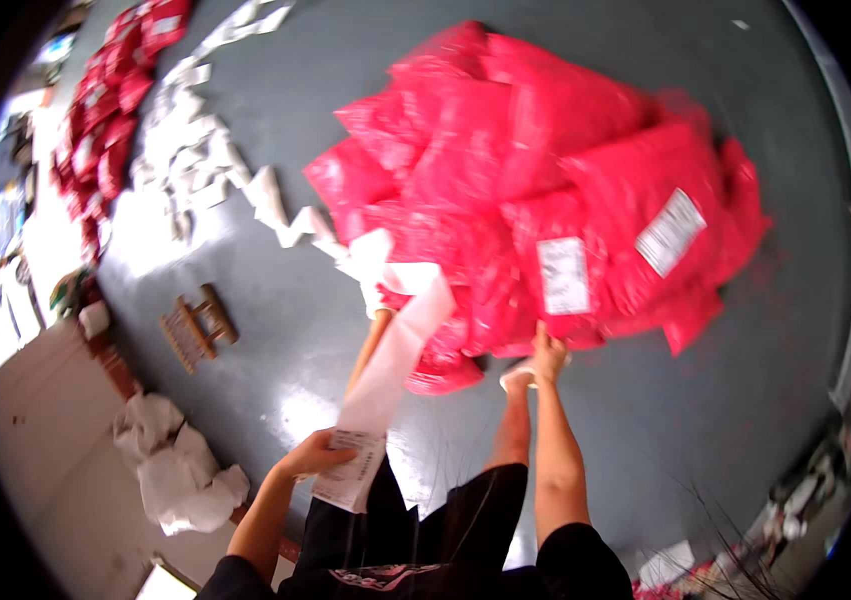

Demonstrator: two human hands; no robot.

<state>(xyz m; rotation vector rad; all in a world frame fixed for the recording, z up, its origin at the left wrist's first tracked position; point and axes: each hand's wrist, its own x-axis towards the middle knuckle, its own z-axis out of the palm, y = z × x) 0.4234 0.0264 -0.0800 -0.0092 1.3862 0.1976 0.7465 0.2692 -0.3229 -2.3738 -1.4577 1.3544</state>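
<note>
Low at the left, my left hand point(313, 456) grips the printed end of a long strip of white labels point(393, 362). The strip rises past my leg and trails off over the floor toward the far left. My right hand point(548, 357) reaches forward with its fingers closed at the near edge of a red plastic parcel bag point(522, 262). On that bag's front lies a white shipping label point(563, 275). Beside it, a larger red parcel point(648, 190) bears another label point(670, 232), stuck on at a slant. Several more red bags are heaped behind these.
Loose folds of the label strip point(185, 150) spread over the grey floor point(765, 420). A second row of red parcels point(110, 110) lies far left. Nearer are a small wooden stool point(197, 327) and a white sack point(183, 470). Assorted items line the right edge.
</note>
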